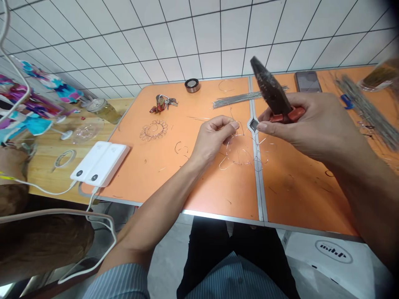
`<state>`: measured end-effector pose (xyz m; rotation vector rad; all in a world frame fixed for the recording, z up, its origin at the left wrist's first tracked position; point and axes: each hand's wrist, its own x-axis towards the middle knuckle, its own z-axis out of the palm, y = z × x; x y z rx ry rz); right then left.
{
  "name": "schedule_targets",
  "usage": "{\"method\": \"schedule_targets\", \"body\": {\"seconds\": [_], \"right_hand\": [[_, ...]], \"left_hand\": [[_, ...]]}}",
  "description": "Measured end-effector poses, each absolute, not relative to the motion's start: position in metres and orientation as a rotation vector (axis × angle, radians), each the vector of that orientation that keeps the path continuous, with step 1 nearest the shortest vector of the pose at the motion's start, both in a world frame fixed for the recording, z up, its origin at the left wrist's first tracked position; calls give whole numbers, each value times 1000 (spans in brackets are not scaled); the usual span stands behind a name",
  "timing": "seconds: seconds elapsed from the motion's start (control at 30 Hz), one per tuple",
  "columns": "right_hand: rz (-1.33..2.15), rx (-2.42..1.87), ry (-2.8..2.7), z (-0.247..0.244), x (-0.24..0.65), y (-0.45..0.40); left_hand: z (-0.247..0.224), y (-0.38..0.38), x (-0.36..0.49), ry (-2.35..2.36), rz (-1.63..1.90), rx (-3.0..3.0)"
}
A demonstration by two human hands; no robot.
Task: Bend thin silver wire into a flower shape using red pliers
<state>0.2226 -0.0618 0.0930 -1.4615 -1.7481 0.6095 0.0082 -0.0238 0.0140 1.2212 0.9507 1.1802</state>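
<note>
Over the middle of the orange table, my left hand pinches a thin wire piece bent into loops, which hangs just above the tabletop. My right hand is wrapped round a pair of pliers with dark jaws and red grips. The jaws point up and away from the wire, and the palm hides most of the handles. A finished-looking ring of wire loops lies flat to the left of my left hand. Bent wire scraps rest near my left wrist.
Straight wires lie behind my hands; a larger wire bundle is at right. Keys, a tape roll and a phone sit toward the tiled wall. White power banks with cables straddle the table's left edge. A metal seam divides the tabletop.
</note>
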Motion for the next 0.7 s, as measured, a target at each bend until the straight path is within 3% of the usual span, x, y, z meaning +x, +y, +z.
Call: {"method": "schedule_targets", "body": {"seconds": [0.57,0.7], "right_hand": [[309,-1567,-1851,98,206,-76],[254,-1810,-1820,110,230,-81]], "left_hand": [[11,-18,7,870,1249,1045],[14,-19,5,870,1269,1106]]}}
